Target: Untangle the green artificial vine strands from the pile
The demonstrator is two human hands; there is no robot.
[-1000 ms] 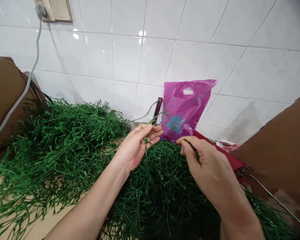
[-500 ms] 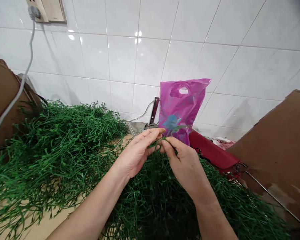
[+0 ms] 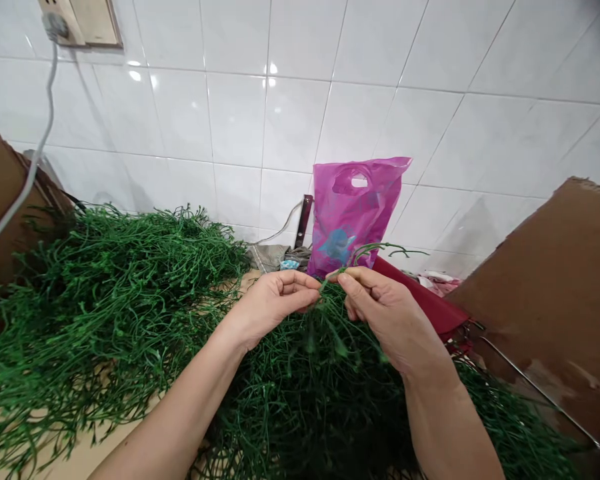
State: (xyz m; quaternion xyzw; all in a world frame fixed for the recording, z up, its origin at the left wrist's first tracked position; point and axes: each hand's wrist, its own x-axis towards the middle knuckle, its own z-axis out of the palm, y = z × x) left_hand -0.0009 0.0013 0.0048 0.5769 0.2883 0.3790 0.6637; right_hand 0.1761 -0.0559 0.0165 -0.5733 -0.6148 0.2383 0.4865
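Note:
Between my two hands is a thin green plastic plant stem (image 3: 397,251), its branching tips reaching out to the right past my fingers. My left hand (image 3: 280,297) pinches its lower part between thumb and fingertips. With thumb and forefinger my right hand (image 3: 380,303) grips it a little higher up. Green strands hang below the fingertips, and I cannot tell whether they belong to the same piece. Under both hands lies a dark heap of similar green stems (image 3: 300,400). Another large pile of green stems (image 3: 145,280) spreads over the left side.
A purple plastic bag (image 3: 360,213) leans on the white tiled wall (image 3: 235,120), with a dark red umbrella-like item (image 3: 440,313) beside it. Cardboard boxes stand at the left (image 3: 10,200) and right (image 3: 545,293). A cable (image 3: 35,173) hangs from a wall socket.
My left hand has turned, its fingers now curled into a pinch. My right hand has shifted slightly right, and the stem's tips now show clearly. The view has shifted a little.

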